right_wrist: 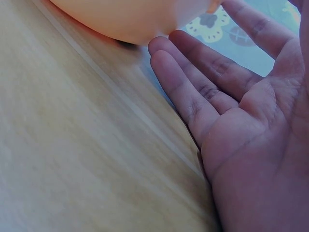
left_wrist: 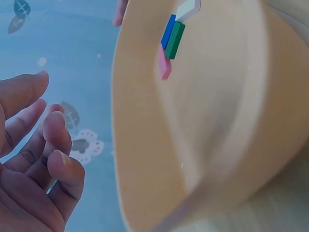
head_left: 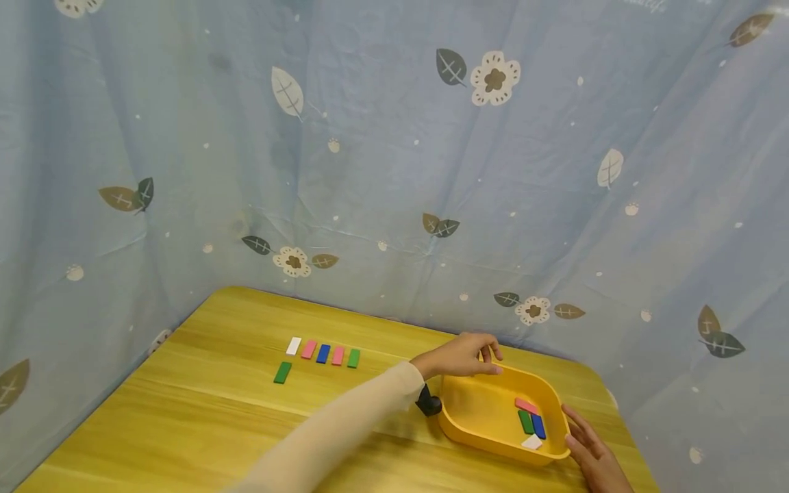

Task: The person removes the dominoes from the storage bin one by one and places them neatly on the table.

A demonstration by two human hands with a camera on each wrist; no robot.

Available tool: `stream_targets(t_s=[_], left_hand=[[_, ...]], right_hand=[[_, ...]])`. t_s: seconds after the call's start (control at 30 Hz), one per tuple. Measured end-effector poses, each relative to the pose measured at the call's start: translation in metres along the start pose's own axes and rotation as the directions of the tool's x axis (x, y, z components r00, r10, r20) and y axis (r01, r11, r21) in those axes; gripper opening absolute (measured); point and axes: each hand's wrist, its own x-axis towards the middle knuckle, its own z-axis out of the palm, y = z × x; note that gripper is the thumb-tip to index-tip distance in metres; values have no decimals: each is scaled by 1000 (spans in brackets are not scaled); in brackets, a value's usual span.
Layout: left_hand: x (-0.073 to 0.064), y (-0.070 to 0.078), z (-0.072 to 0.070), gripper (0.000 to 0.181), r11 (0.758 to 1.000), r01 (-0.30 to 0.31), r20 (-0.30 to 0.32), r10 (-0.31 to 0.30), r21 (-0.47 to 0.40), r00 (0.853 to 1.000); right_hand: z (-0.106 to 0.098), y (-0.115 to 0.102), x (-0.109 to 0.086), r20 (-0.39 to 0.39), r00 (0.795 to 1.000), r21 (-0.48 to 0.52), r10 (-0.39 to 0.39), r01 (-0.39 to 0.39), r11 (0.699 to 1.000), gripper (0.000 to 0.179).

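A yellow plastic basin (head_left: 471, 436) stands at the right of the table, holding a pink tile (head_left: 526, 405), a green tile (head_left: 525, 422), a blue tile (head_left: 538, 426) and a white tile (head_left: 532, 442) near its right end. My left hand (head_left: 462, 355) is at the basin's far left rim. In the left wrist view its fingers (left_wrist: 66, 176) are loosely bent beside the basin wall, with nothing between them. Against the basin's right end lies my right hand (head_left: 594, 455), and its nearly straight fingers (right_wrist: 166, 72) reach the outer wall in the right wrist view.
On the left of the wooden table (head_left: 203, 397) lie a row of several tiles, including a white one (head_left: 293, 346) and a blue one (head_left: 323, 353). A green tile (head_left: 282, 372) lies in front of that row. A patterned curtain (head_left: 382, 171) hangs behind the table.
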Motion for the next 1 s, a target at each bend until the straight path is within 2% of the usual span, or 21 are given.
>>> stream_targets(t_s=[0.1,0.23,0.33,0.47,0.53,0.73,1.0], left_hand=[[8,-3,12,23,999,22,17,-21,-34,1000],[16,-6,21,26,998,37,38,-35,-50,999],[22,-4,26,26,999,32,38,-32,6,999],[32,-2,33,23,993,14,44,-20,115,999],[36,-3,35,24,991,9,54,-16,130,998],[43,-8,41,28,994,3,70,-11,107,997],[48,-17,50,27,996,25,70,-31,80,997]], right_hand=[[-1,3,0,4,1000,21,-23,22,1000,63],[1,0,1,-4,1000,-8,7,-7,1000,65],[2,-3,0,-18,999,-25,42,-42,999,67],[2,-2,0,-17,999,-15,31,-31,999,65],[1,-1,1,-13,1000,-15,28,-28,999,64],[0,1,4,-13,999,-9,45,-45,999,64],[1,2,2,-4,999,27,49,-49,998,63]])
